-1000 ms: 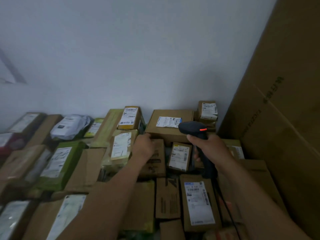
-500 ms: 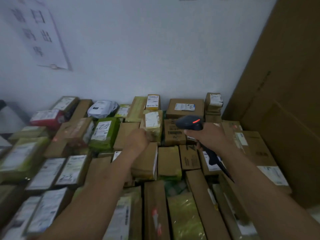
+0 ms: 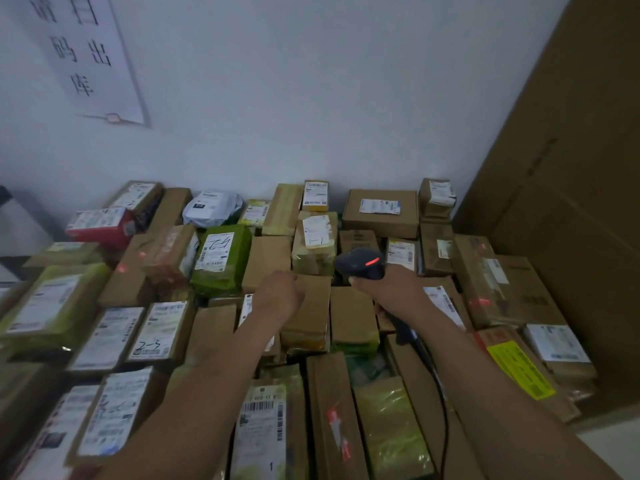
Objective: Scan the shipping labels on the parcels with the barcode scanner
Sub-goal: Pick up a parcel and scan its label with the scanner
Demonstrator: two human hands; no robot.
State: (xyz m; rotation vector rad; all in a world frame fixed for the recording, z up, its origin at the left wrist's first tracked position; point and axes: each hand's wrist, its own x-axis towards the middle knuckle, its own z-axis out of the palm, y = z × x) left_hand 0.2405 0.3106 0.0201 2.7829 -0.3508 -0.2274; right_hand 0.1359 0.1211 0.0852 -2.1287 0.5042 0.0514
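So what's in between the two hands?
In the head view, a plain brown box by the left hand and a second brown box beside it, before the right hand holding the barcode scanner. No labels show on their tops.

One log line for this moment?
right hand: grips scanner, red light on | left hand: curled over brown box, contact unclear
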